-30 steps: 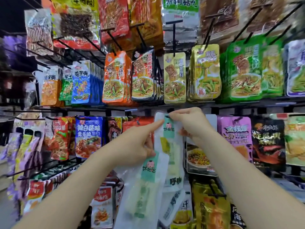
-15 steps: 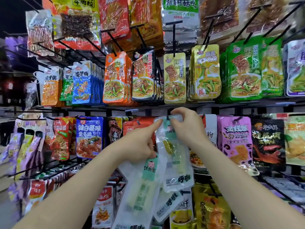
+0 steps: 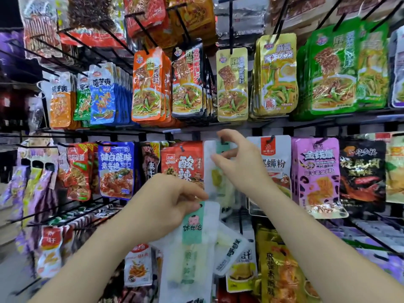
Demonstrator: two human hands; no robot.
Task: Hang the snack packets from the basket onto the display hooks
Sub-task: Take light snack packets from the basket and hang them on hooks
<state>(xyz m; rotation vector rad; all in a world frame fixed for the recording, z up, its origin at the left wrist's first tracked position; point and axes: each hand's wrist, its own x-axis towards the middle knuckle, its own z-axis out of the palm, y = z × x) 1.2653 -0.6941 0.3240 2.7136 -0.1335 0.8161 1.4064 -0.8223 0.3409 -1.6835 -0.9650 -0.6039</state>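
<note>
left hand (image 3: 166, 206): curled round the tops of the held packets (image 3: 194, 232), white with a teal strip, low centre.
right hand (image 3: 240, 165): thumb and fingers apart at the hung packet (image 3: 216, 178); contact unclear because of blur.
hung packet: on the hook (image 3: 222, 140), middle row, just beside the red bag (image 3: 183, 165).
basket: not in view.
risk: hole may be only part-way on the hook, so the packet could slip off once unsupported; the loose left bundle fans out and one could drop.
</note>
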